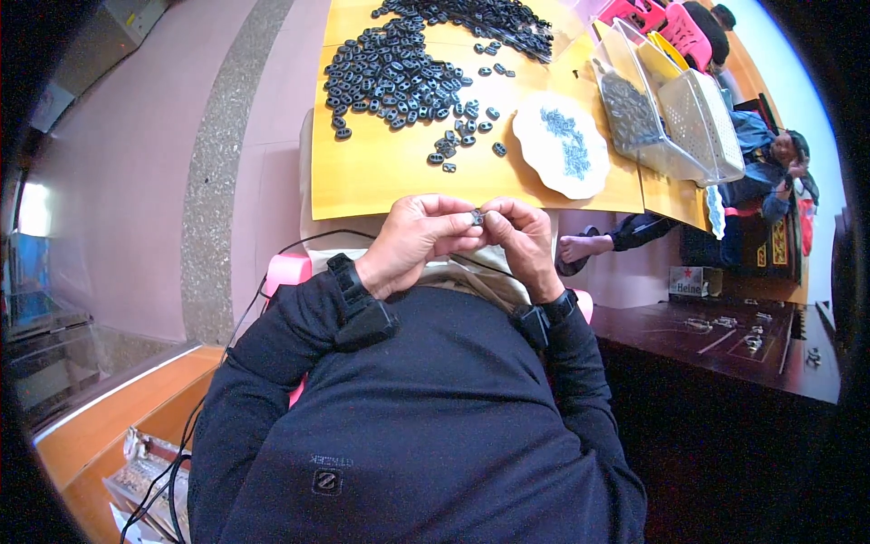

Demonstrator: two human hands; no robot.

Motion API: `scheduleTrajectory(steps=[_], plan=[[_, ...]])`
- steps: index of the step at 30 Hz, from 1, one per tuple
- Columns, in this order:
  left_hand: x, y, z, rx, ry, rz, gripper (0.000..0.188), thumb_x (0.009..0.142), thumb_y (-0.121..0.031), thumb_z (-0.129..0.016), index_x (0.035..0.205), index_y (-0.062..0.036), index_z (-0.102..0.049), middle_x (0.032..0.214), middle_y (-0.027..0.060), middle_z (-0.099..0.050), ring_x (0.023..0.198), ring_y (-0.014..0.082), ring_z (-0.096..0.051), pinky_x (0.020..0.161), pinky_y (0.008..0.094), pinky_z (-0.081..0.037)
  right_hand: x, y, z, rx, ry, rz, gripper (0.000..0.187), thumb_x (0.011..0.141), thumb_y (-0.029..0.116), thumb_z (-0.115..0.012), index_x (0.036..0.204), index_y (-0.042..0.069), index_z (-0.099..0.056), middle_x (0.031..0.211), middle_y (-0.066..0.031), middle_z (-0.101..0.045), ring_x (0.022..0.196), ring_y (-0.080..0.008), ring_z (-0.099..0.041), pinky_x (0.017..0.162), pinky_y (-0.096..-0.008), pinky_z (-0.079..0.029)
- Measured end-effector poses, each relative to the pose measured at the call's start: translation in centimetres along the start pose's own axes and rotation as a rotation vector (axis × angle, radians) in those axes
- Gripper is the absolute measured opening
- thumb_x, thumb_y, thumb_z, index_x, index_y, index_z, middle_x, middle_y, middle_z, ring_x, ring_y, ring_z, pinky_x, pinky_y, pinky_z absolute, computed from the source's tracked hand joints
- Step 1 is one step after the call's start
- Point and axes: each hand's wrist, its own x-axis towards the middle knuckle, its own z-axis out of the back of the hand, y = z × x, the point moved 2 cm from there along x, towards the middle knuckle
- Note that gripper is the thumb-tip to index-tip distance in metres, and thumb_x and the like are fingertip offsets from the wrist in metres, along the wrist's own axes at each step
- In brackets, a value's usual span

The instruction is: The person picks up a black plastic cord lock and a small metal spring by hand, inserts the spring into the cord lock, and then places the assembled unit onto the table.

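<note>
Just off the table's near edge, my left hand (426, 234) and my right hand (518, 238) meet fingertip to fingertip. Between them they pinch one small dark piece (478, 218), mostly covered by the thumbs and fingers. A large pile of black oval pieces with two holes (390, 77) lies on the yellow table (362, 186), with a few loose ones scattered nearer to me. To the right of these stands a white scalloped plate (535, 150) with many tiny greyish parts (566, 136), too small to name.
A clear plastic bin (666, 163) with dark pieces and a white perforated basket (698, 118) stand at the table's right. Pink baskets (684, 36) lie beyond. Another person (770, 163) sits at the right. A dark cable (317, 238) runs past my left arm.
</note>
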Motion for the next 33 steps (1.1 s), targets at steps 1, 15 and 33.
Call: scheduleTrajectory(steps=[1, 15, 33], plan=[[0.02, -0.03, 0.01, 0.0, 0.001, 0.0, 0.019, 0.09, -0.003, -0.061, 0.107, 0.0054, -0.059, 0.098, 0.0127, -0.066, 0.086, 0.0183, -0.068, 0.079, 0.028, -0.059, 0.04, 0.0, 0.06, -0.002, -0.008, -0.001, 0.015, 0.095, 0.011, -0.06, 0.097, -0.003, -0.064, 0.084, -0.0055, -0.067, 0.073, -0.0097, -0.064, 0.067, -0.0228, -0.054], [0.25, 0.11, 0.36, -0.041, 0.014, 0.018, 0.016, 0.091, -0.003, -0.06, 0.105, 0.0055, -0.059, 0.097, 0.0116, -0.065, 0.085, 0.0173, -0.068, 0.079, 0.0271, -0.06, 0.02, 0.07, -0.18, -0.009, -0.017, 0.034, 0.013, 0.094, 0.01, -0.061, 0.096, -0.003, -0.063, 0.079, -0.005, -0.066, 0.07, -0.0105, -0.063, 0.064, -0.0227, -0.053], [0.1, 0.22, -0.09, 0.039, -0.1, -0.03, 0.014, 0.088, -0.002, -0.065, 0.1, 0.0043, -0.063, 0.092, 0.0108, -0.067, 0.079, 0.0167, -0.068, 0.072, 0.0278, -0.06, -0.24, 0.22, -0.83, -0.142, -0.036, 0.069, 0.014, 0.093, 0.011, -0.063, 0.096, -0.002, -0.066, 0.085, -0.0017, -0.066, 0.074, -0.0066, -0.06, 0.068, -0.0202, -0.05]])
